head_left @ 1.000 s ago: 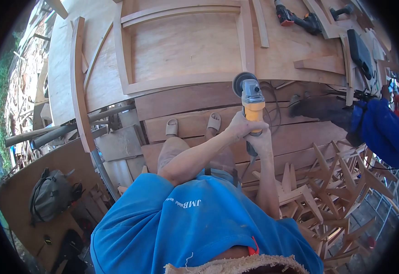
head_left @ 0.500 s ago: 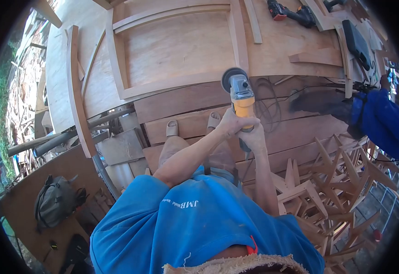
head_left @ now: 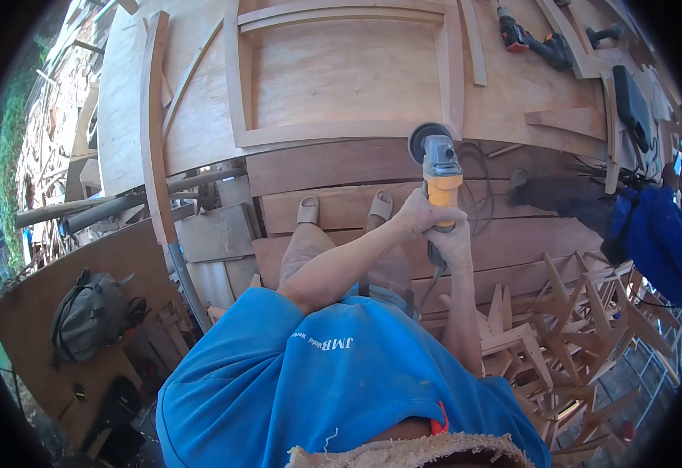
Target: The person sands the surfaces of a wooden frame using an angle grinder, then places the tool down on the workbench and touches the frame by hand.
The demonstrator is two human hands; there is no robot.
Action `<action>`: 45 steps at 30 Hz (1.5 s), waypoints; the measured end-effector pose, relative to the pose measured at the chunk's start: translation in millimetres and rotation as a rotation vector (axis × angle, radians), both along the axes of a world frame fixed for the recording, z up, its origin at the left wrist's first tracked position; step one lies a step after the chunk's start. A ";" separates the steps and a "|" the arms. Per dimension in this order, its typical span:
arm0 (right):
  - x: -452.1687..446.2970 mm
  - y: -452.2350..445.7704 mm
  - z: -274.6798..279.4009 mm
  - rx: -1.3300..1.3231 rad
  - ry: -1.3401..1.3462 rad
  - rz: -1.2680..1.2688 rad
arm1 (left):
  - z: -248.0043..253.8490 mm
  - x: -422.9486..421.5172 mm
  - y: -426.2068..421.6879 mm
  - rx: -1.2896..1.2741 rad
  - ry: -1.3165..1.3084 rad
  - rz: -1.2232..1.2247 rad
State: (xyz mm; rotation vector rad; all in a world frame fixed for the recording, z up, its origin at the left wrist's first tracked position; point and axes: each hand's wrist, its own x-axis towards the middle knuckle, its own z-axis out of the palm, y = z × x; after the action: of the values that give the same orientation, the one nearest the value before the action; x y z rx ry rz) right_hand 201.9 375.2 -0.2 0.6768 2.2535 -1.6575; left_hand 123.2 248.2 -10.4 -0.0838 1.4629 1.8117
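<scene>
Head: hands (head_left: 419,214) grip grinder (head_left: 441,173) near frame edge (head_left: 333,132).

open room lies inside the wooden frame (head_left: 451,70), its near rail (head_left: 333,132) in the way

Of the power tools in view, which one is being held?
The yellow-and-grey angle grinder, gripped by the left hand and right hand; the dark cordless tools lie on the plywood, with no hand on them.

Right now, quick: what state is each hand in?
Left hand: closed, holding the grinder.
Right hand: closed, holding the same grinder farther back.
</scene>
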 end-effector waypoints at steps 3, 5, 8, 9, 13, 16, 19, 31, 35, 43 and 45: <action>-8.4 -40.4 6.9 0.074 0.004 0.080 | 6.2 -4.2 -47.3 0.090 -0.062 0.061; -16.5 -69.5 7.3 0.088 0.008 0.106 | 6.0 -7.5 -74.7 0.065 -0.095 0.102; -27.5 -111.9 7.8 0.074 -0.029 0.124 | 4.9 -10.5 -117.4 0.102 -0.111 0.152; -29.9 -125.6 10.6 0.070 -0.047 0.138 | 6.8 -10.7 -131.7 0.128 -0.113 0.162; -39.8 -186.2 11.8 0.088 0.022 0.197 | 10.5 -13.9 -196.4 0.077 -0.064 0.214; -56.9 -238.2 26.1 0.075 -0.016 0.278 | 8.1 -17.8 -244.2 0.085 -0.076 0.319; -63.2 -267.6 17.6 0.041 0.061 0.337 | 6.0 -16.5 -280.2 0.152 -0.118 0.392; -50.0 -196.5 22.8 0.070 0.046 0.223 | 8.6 -17.5 -209.4 0.146 -0.073 0.247; -38.1 -142.7 27.5 0.094 0.018 0.176 | 7.2 -10.7 -150.3 0.157 -0.085 0.204; -17.7 -44.8 19.0 0.103 0.033 0.131 | 7.1 0.1 -53.5 0.176 -0.099 0.124; -15.2 -25.4 17.9 0.093 0.023 0.112 | 4.6 0.9 -32.5 0.199 -0.076 0.114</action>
State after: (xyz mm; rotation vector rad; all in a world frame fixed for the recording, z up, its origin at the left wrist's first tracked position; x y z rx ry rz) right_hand 186.6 349.8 17.7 0.5441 2.3509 -1.5253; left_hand 124.1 215.7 -5.9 -0.1366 1.2403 2.0150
